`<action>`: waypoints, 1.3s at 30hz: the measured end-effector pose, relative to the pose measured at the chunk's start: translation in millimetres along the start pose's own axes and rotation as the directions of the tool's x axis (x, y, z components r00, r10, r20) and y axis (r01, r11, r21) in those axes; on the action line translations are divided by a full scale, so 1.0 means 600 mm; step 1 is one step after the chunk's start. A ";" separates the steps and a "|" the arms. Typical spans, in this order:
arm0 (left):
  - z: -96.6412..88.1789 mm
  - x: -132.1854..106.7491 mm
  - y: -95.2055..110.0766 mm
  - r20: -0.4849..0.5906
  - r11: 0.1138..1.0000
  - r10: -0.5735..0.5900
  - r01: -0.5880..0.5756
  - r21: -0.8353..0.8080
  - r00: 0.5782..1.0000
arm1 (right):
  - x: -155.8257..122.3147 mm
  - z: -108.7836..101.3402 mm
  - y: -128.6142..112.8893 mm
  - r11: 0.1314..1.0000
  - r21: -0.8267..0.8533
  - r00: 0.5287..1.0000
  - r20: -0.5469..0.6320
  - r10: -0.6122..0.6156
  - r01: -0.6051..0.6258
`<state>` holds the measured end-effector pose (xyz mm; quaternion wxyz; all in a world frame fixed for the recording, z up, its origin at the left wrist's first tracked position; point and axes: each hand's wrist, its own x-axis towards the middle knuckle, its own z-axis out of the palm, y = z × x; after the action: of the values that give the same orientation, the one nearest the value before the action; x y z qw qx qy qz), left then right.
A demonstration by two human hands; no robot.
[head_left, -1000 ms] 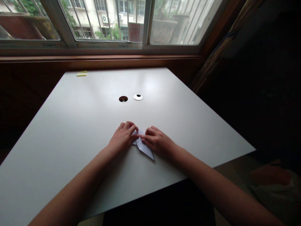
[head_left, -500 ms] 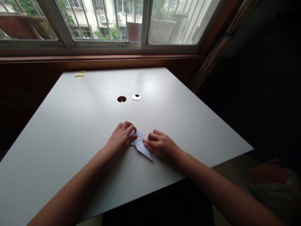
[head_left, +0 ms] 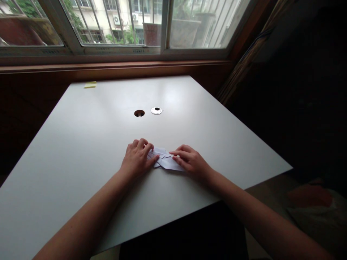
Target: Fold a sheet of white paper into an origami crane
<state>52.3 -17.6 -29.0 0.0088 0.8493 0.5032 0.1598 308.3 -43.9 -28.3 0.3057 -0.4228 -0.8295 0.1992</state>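
A small piece of folded white paper (head_left: 167, 163) lies on the white table (head_left: 222, 144), with several layers and creases and a long flap pointing right. At its left end my left hand (head_left: 137, 155) is closed, with the thumb pressed on top of the paper and the bent fingers along its far edge. My right hand (head_left: 191, 161) is at the right end of the paper, its thumb and fingers bent over the flap and its index finger reaching toward the middle folds. The flap's right tip is partly hidden under this hand.
Beyond my hands the table has a round cable hole (head_left: 139, 113) with a loose silver cover ring (head_left: 156, 111) beside it. A yellow sticky note pad (head_left: 90, 85) lies at the far left edge. Behind the table is a barred window (head_left: 121, 25). The table's near edge slopes up to the right.
The folded paper has turned, so its long flap now points right rather than toward me. My right hand has shifted slightly right and its index finger has straightened; the left thumb still presses the paper.
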 end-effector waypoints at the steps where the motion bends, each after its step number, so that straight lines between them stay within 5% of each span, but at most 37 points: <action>1: -0.001 0.000 0.001 0.001 1.000 -0.001 0.001 0.024 1.000 | 0.004 0.001 0.000 1.000 -0.010 1.000 -0.008 0.009 -0.009; 10: 0.000 -0.002 0.001 0.013 0.999 -0.026 0.025 0.038 1.000 | 0.020 0.020 -0.026 0.881 -0.423 0.977 0.109 -0.184 0.213; 17: 0.006 -0.001 -0.012 0.073 0.963 0.107 -0.085 -0.256 0.992 | 0.033 0.006 -0.007 0.834 -0.492 0.967 0.164 -0.194 0.251; 23: 0.008 0.003 -0.017 -0.039 0.913 0.281 -0.279 -0.296 0.959 | 0.054 -0.002 0.017 0.856 -0.394 0.940 0.214 -0.267 0.333; 36: 0.011 0.004 -0.024 -0.030 0.859 0.417 -0.405 -0.313 0.908 | 0.076 0.013 0.031 0.969 -0.154 0.979 0.092 -0.181 0.193; 39: 0.013 0.004 -0.027 -0.066 0.891 0.363 -0.366 -0.270 0.930 | 0.078 0.020 0.031 0.992 -0.058 0.992 0.057 -0.109 0.112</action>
<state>41.7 -6.1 -38.6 0.0940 0.9177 0.3077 0.2331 289.4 4.3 -31.9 0.2808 -0.3799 -0.8653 0.1678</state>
